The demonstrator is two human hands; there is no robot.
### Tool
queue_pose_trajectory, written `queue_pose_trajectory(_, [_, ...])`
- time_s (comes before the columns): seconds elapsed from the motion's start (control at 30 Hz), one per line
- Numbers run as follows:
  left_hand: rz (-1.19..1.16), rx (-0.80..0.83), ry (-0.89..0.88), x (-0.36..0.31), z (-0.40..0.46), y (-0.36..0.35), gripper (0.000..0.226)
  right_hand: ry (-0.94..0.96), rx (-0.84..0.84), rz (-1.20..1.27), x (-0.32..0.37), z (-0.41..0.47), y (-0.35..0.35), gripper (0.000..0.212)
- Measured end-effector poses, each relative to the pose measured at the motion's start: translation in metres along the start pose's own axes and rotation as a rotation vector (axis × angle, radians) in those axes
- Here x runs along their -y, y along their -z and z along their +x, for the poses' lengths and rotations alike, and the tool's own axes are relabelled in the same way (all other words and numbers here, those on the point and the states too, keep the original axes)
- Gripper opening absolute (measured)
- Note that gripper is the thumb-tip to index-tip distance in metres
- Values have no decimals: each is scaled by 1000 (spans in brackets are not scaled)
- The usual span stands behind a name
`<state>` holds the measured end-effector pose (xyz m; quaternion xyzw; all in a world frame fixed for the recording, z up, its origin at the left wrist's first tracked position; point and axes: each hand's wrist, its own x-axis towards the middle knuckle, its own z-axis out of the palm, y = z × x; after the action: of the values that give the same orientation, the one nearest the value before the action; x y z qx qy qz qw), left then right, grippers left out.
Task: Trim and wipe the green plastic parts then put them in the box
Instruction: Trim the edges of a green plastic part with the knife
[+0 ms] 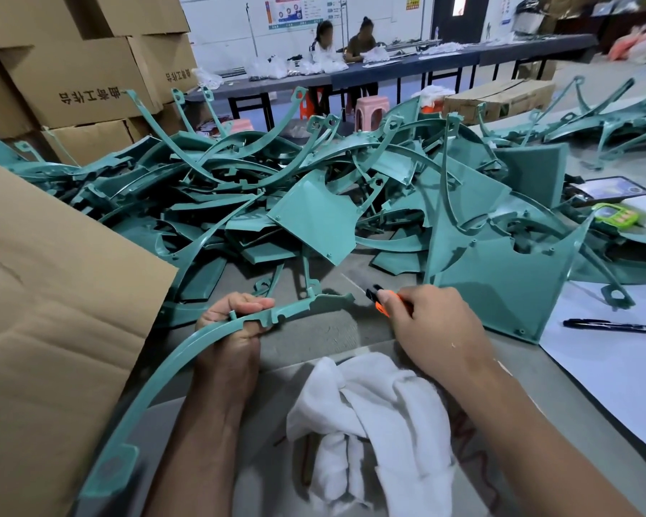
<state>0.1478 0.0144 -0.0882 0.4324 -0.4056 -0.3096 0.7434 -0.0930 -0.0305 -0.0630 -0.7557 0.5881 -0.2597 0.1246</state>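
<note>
My left hand (232,330) grips a long curved green plastic part (157,378) near its notched upper end; the part arcs down to the lower left over the box flap. My right hand (433,326) holds an orange and black utility knife (379,298), its tip pointing left toward the part's end, a short gap away. A crumpled white cloth (373,423) lies on the table between my forearms. The open cardboard box (53,311) stands at my left. A big heap of green parts (314,188) covers the table ahead.
A white sheet (612,367) with a black pen (612,326) lies at right. A phone (608,188) and a green gadget (614,214) sit beyond. Stacked cartons (83,61) rise at the back left. Two people sit at a far table (426,65).
</note>
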Motion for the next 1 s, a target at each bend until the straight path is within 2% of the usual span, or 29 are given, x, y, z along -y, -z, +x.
queue_pose_trajectory(0.13, [-7,-13,16,-1,-3,-1,73,21,38,38,3,-1,-4,57])
queue_pose_trajectory(0.3, [-171,-98,142,-2,-1,4,62,-31,132,-159,0,0,-4,53])
queue_pose_trajectory(0.4, [-62,-119,98,-12,-7,-4,46,-37,-1,-126,2,-3,-3,50])
queue_pose_trajectory(0.5, [-66,-100,63,-26,-12,-18,22,16,-241,177,1,-1,2,39])
queue_pose_trajectory(0.57, [45,-152,41,-36,-15,-28,7,83,-350,344,-1,0,5,34])
queue_pose_trajectory(0.63, [109,-217,10,-42,-19,-41,3,163,-406,451,0,-1,5,33])
queue_pose_trajectory(0.7, [20,-326,22,-48,-20,-55,7,235,-445,510,2,-4,4,29])
queue_pose_trajectory(0.8, [-223,-479,112,-61,-7,-73,26,326,-469,512,7,-7,1,21])
queue_pose_trajectory(0.9, [-186,-624,308,-67,7,-84,16,413,-415,516,9,-10,0,24])
queue_pose_trajectory(1.0, [-198,-663,460,-63,7,-91,15,493,-341,548,13,-14,-3,27])
